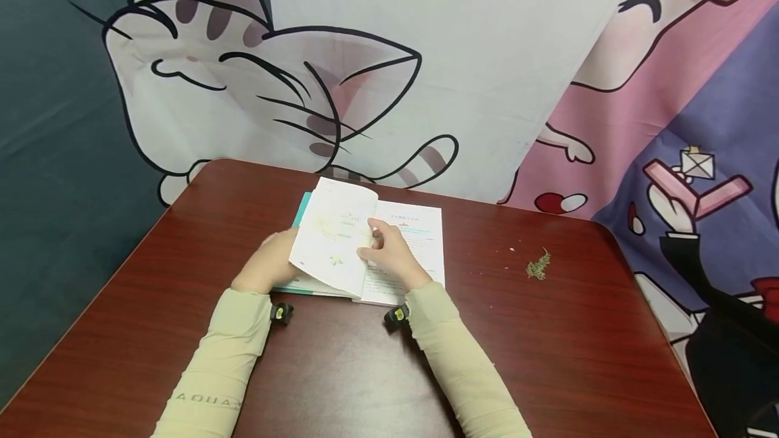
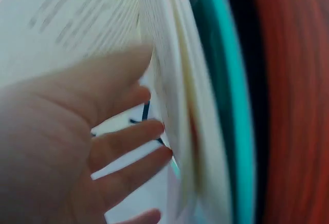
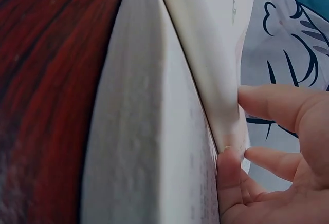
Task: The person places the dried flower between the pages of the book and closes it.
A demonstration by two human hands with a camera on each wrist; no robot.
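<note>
An open book (image 1: pixel 420 225) with a teal cover lies on the table, its left leaf (image 1: pixel 331 222) raised and curving up from the spine. My left hand (image 1: pixel 268 261) is at the left side of the book, its fingertips hidden behind the raised leaf. In the left wrist view, the left fingers (image 2: pixel 128 147) are spread and fairly straight beside the page edges. Near the spine, my right hand (image 1: pixel 392 254) touches the raised leaf with its thumb and forefinger set apart. Printed text shows on the right-hand page beneath it.
A small green sprig (image 1: pixel 538 265) lies to the right on the dark red wooden table (image 1: pixel 341 370), with tiny crumbs nearby. Behind the table hangs a cloth backdrop (image 1: pixel 487 73) with cartoon drawings. Each wrist wears a small black camera.
</note>
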